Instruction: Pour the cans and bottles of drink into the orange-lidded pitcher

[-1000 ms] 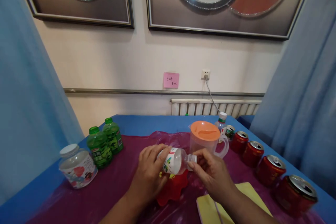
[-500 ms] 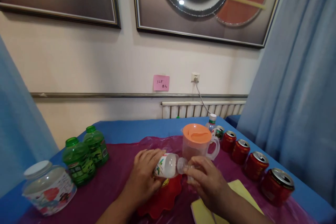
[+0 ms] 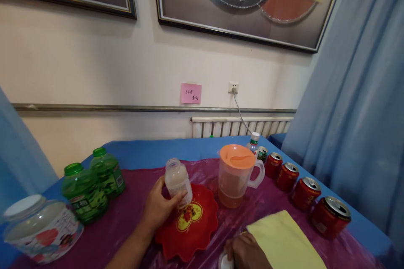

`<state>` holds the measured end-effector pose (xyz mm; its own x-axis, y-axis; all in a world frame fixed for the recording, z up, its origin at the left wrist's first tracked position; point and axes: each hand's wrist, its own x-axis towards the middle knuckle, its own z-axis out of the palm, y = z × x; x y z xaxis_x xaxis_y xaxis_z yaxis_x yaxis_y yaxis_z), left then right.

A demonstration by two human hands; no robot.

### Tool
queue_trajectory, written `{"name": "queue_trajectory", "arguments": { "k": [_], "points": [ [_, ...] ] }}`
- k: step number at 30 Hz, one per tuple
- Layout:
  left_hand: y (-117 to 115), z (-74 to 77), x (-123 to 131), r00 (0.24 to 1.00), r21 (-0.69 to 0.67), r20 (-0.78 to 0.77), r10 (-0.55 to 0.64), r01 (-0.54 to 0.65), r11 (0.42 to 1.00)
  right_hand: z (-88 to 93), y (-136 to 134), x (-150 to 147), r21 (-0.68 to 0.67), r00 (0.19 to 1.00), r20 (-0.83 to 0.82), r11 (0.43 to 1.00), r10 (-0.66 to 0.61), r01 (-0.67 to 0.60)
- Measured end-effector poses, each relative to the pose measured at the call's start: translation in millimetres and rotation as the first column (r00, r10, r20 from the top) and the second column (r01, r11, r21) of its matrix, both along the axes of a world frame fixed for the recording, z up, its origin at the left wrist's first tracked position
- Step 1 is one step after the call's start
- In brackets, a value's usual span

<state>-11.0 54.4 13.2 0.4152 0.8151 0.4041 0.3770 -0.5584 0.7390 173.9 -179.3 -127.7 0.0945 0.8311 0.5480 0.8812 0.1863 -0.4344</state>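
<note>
My left hand (image 3: 159,208) is wrapped round a small clear plastic bottle (image 3: 177,180), which stands upright with its neck uncapped at the back left of a red scalloped plate (image 3: 189,225). My right hand (image 3: 244,252) rests low near the table's front edge, beside a yellow cloth (image 3: 284,239). Its fingers are curled over a small white object (image 3: 225,262) that looks like the bottle's cap. A clear pitcher (image 3: 236,176) with an orange lid and some amber liquid stands just right of the plate.
Two green bottles (image 3: 91,185) and a wide white-lidded jar (image 3: 39,227) stand at the left. A row of red cans (image 3: 311,195) runs along the right side, with a white-capped bottle (image 3: 253,143) behind the pitcher. A purple sheet covers the blue table (image 3: 164,151).
The cap has come off the bottle. My left hand turned the bottle from lying sideways to upright over the plate. My right hand dropped to the table's front edge.
</note>
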Motion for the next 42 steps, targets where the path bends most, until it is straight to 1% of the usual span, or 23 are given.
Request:
{"name": "queue_trajectory", "arguments": {
  "k": [1,3,4,6,7,8,9,10,11,12,14,15,16,18,19,21,24,26,28,32,37,39,42],
  "points": [
    [0.6,-2.0,-0.7,1.0,0.018,0.003,-0.001,0.001,1.0,-7.7,2.8,-0.4,0.023,0.997,0.071,1.0,-0.001,0.0],
    [1.7,-6.9,-2.1,1.0,0.049,0.004,0.001,-0.001,0.999,-11.6,3.7,0.4,0.058,0.987,0.163,0.998,0.001,-0.01],
    [2.2,-9.9,-2.7,1.0,0.06,0.001,0.003,-0.003,0.998,-8.1,1.5,1.7,0.075,0.983,0.183,0.997,-0.002,-0.012],
    [3.2,-16.4,-3.7,1.0,0.079,-0.011,0.003,-0.002,0.997,6.7,-7.1,7.3,0.109,0.988,0.154,0.994,-0.026,0.01],
    [3.7,-19.7,-4.0,1.0,0.087,-0.02,0.0,0.002,0.996,17.0,-12.1,11.8,0.137,0.992,0.105,0.989,-0.064,0.049],
    [4.2,-22.8,-4.1,1.0,0.096,-0.031,-0.002,0.005,0.995,28.3,-16.6,17.8,0.171,0.991,0.028,0.978,-0.127,0.121],
    [4.5,-25.7,-4.1,0.999,0.109,-0.041,-0.002,0.007,0.994,40.3,-19.7,25.5,0.208,0.975,-0.074,0.953,-0.208,0.219],
    [4.6,-28.1,-4.0,0.999,0.127,-0.049,0.001,0.005,0.992,52.6,-20.7,34.8,0.226,0.935,-0.195,0.914,-0.297,0.337],
    [4.6,-30.2,-3.9,0.998,0.15,-0.055,0.007,0.002,0.989,64.8,-19.4,45.6,0.23,0.866,-0.324,0.856,-0.382,0.464],
    [4.5,-31.9,-3.7,0.998,0.175,-0.058,0.013,-0.002,0.984,76.8,-15.7,57.4,0.218,0.791,-0.439,0.803,-0.427,0.555],
    [3.7,-34.6,-3.5,0.998,0.218,-0.064,0.017,-0.003,0.976,98.7,-3.2,81.2,0.178,0.678,-0.601,0.756,-0.422,0.629],
    [3.2,-35.8,-3.5,0.998,0.232,-0.066,0.017,-0.001,0.973,108.0,4.4,91.7,0.154,0.653,-0.651,0.775,-0.387,0.613],
    [2.8,-37.1,-3.7,0.997,0.241,-0.069,0.016,0.001,0.971,115.9,12.0,100.4,0.132,0.647,-0.683,0.814,-0.339,0.566],
    [2.6,-39.9,-4.4,0.997,0.247,-0.073,0.016,0.002,0.969,126.7,25.3,111.3,0.09,0.654,-0.705,0.88,-0.274,0.466],
    [3.1,-41.4,-5.0,0.997,0.249,-0.074,0.016,0.003,0.969,129.5,30.8,113.7,0.082,0.658,-0.71,0.898,-0.252,0.433],
    [4.9,-44.3,-6.4,0.997,0.254,-0.08,0.012,0.008,0.967,131.6,39.6,114.2,0.087,0.645,-0.731,0.908,-0.222,0.41],
    [9.0,-47.5,-8.7,0.995,0.266,-0.097,0.011,0.015,0.964,134.3,50.9,110.5,0.094,0.567,-0.806,0.91,-0.168,0.404],
    [11.6,-48.5,-10.2,0.994,0.27,-0.111,0.015,0.016,0.963,141.4,58.4,108.5,0.066,0.537,-0.825,0.915,-0.175,0.399],
    [13.7,-49.1,-11.5,0.992,0.27,-0.126,0.014,0.02,0.963,153.4,65.4,108.6,0.048,0.551,-0.812,0.918,-0.194,0.394],
    [16.0,-51.6,-13.2,0.989,0.269,-0.145,0.025,0.015,0.963,183.7,75.9,117.1,0.041,0.618,-0.757,0.928,-0.213,0.37],
    [12.6,-55.1,-13.1,0.99,0.275,-0.134,0.049,-0.011,0.961,228.7,84.1,130.8,0.063,0.737,-0.639,0.94,-0.22,0.336],
    [9.3,-53.0,-12.9,0.99,0.28,-0.133,0.047,-0.008,0.96,248.6,87.6,131.2,0.074,0.79,-0.573,0.947,-0.217,0.314],
    [3.3,-45.8,-12.8,0.989,0.304,-0.15,0.008,0.039,0.952,274.7,93.6,125.8,0.083,0.861,-0.467,0.96,-0.2,0.268]
  ]
}}
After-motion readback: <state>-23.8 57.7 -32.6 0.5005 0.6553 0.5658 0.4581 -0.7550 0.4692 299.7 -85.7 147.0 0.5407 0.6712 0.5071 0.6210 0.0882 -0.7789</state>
